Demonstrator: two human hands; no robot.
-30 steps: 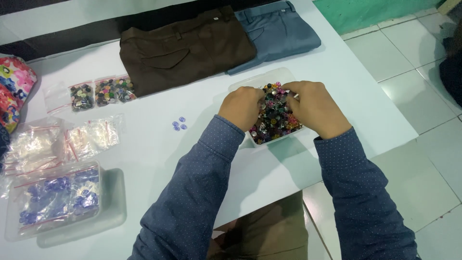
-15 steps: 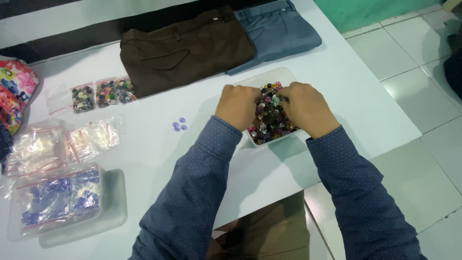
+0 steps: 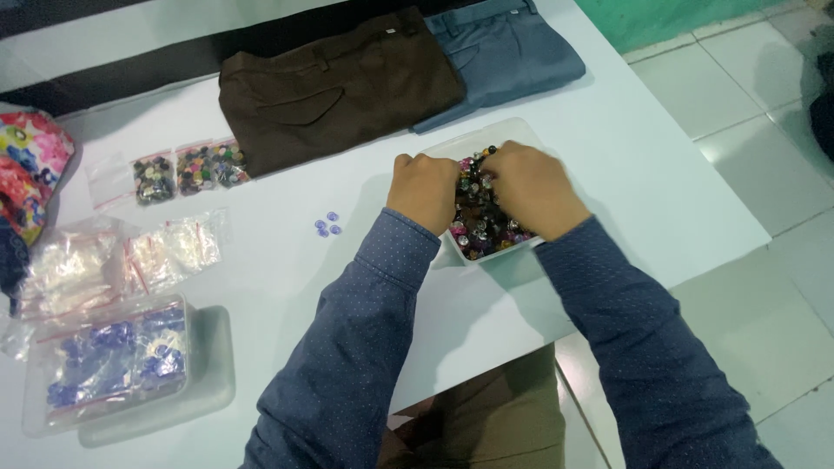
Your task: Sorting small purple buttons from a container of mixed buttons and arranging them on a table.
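Brown trousers point(image 3: 339, 82) beside blue-grey trousers point(image 3: 508, 48), multicoloured buttons point(image 3: 482, 217) (white table point(image 3: 660, 174)), dotted navy sleeves point(image 3: 347, 347).

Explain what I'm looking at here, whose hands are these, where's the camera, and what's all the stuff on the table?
The camera sits on a person's head and looks down at their own two bare hands; there is no machine. The left hand and right hand both dig into a clear tray of mixed coloured buttons, though what the fingers grip is hidden. On the white table lie folded brown trousers, blue-grey trousers, small bags of dark buttons, clear bags, a tub of blue buttons and a few loose blue buttons.
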